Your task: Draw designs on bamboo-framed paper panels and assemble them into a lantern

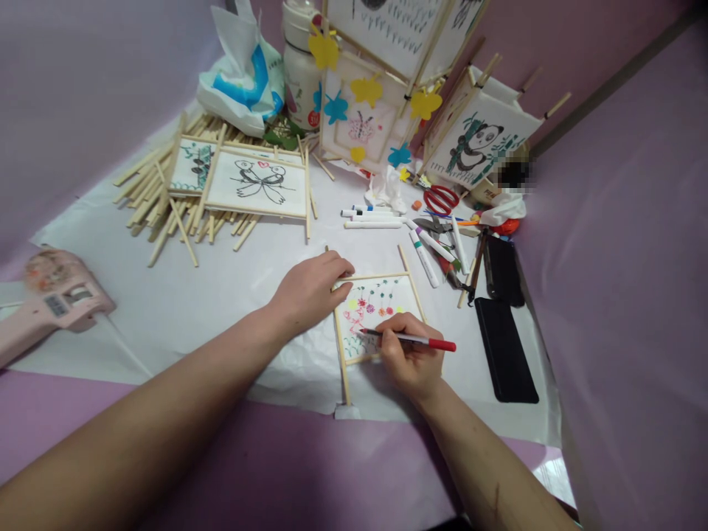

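Likely light, stiff along the sticks (414,287) but thin and easily creased across the sheet (378,295). Best to grip the framed drawing (376,304), flat on the desk (232,295), by its bare side sticks. Note the left hand (315,289) at its upper left corner with thumb and fingers parted, and the right hand (410,355) with fingers closed round a red-ended pen (423,341)

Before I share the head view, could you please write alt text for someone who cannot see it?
A person's right hand holds a red-ended pen at a colourful drawing in a wooden-stick frame, the left hand at the frame's far left corner. Nearby are markers, wooden sticks and a panda drawing.
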A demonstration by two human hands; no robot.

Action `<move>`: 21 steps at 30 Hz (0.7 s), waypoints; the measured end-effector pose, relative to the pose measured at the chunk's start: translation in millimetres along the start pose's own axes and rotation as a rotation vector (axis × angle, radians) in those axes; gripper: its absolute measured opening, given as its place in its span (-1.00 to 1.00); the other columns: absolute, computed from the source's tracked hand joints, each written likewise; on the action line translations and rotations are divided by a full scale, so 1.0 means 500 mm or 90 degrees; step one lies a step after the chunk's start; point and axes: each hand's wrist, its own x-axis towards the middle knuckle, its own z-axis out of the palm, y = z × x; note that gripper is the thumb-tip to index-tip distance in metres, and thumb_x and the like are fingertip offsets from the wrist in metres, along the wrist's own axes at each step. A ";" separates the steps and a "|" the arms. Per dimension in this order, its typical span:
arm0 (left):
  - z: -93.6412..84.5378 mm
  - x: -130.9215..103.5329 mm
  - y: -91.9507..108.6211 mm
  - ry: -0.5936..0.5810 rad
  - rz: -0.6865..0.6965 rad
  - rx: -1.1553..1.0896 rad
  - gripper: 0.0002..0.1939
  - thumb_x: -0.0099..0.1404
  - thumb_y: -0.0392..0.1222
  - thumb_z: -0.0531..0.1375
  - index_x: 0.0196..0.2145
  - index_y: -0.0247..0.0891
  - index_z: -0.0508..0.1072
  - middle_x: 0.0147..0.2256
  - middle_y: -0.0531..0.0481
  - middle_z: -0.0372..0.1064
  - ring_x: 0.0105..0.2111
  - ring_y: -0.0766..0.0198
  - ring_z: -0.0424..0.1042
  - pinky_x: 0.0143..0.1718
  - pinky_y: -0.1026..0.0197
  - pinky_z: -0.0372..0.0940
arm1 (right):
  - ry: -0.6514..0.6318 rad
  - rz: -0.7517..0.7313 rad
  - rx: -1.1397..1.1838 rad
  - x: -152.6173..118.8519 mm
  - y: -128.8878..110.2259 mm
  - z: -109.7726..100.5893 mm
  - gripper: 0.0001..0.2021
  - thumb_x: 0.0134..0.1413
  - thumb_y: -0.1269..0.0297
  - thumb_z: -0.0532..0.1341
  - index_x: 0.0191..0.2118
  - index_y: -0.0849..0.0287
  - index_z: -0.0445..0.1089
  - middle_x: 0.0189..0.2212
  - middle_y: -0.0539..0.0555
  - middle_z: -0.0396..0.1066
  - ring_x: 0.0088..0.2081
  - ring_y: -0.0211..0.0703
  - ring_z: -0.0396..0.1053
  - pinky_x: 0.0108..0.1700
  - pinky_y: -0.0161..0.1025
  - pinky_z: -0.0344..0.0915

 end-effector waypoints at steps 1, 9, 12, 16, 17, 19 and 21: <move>0.000 0.000 0.000 0.001 0.001 0.001 -0.84 0.33 -0.23 0.17 -0.14 -0.23 0.47 -0.17 -0.02 0.45 -0.27 0.22 0.43 -0.25 0.17 0.25 | 0.011 0.004 0.000 0.000 0.001 -0.002 -0.85 0.11 0.43 0.13 -0.43 0.16 0.39 -0.61 -0.04 0.38 -0.59 -0.28 0.31 -0.51 -0.30 0.23; 0.001 0.000 -0.002 0.007 0.006 0.003 -0.84 0.32 -0.23 0.19 -0.14 -0.24 0.48 -0.18 -0.01 0.45 -0.25 0.20 0.44 -0.24 0.16 0.26 | -0.019 0.028 0.005 0.000 0.011 -0.003 -0.86 0.10 0.43 0.14 -0.45 0.15 0.37 -0.62 -0.07 0.34 -0.60 -0.31 0.27 -0.52 -0.32 0.18; 0.001 0.000 -0.002 0.002 0.003 0.004 -0.84 0.32 -0.23 0.18 -0.15 -0.24 0.47 -0.18 -0.01 0.44 -0.24 0.20 0.44 -0.23 0.16 0.26 | 0.001 0.035 -0.001 -0.001 0.018 -0.001 -0.87 0.09 0.43 0.14 -0.44 0.14 0.37 -0.60 -0.06 0.36 -0.59 -0.30 0.27 -0.52 -0.32 0.18; 0.001 0.000 -0.002 -0.002 0.004 0.006 -0.84 0.33 -0.22 0.17 -0.14 -0.22 0.47 -0.18 -0.01 0.44 -0.22 0.18 0.44 -0.21 0.15 0.27 | 0.007 0.035 -0.010 -0.002 0.022 0.000 -0.86 0.09 0.43 0.14 -0.45 0.14 0.36 -0.60 -0.06 0.37 -0.58 -0.30 0.27 -0.52 -0.32 0.18; 0.001 0.000 -0.002 -0.003 0.004 0.006 -0.84 0.33 -0.22 0.17 -0.14 -0.22 0.47 -0.17 -0.01 0.45 -0.22 0.18 0.44 -0.21 0.15 0.27 | 0.005 0.034 -0.011 -0.003 0.021 0.000 -0.86 0.09 0.43 0.14 -0.45 0.14 0.37 -0.60 -0.06 0.37 -0.58 -0.29 0.28 -0.52 -0.32 0.18; 0.001 0.000 -0.002 -0.003 0.004 0.006 -0.84 0.33 -0.22 0.17 -0.14 -0.23 0.47 -0.17 -0.02 0.45 -0.22 0.18 0.44 -0.20 0.15 0.27 | -0.006 0.035 -0.010 -0.003 0.020 0.000 -0.87 0.11 0.42 0.14 -0.43 0.14 0.38 -0.60 -0.05 0.37 -0.57 -0.29 0.29 -0.52 -0.32 0.19; 0.001 0.000 -0.001 -0.004 0.004 0.005 -0.84 0.33 -0.22 0.17 -0.14 -0.23 0.47 -0.17 -0.02 0.44 -0.24 0.19 0.44 -0.21 0.15 0.27 | -0.023 0.041 -0.008 -0.002 0.017 0.000 -0.87 0.12 0.41 0.14 -0.42 0.14 0.39 -0.60 -0.05 0.38 -0.57 -0.28 0.30 -0.51 -0.31 0.21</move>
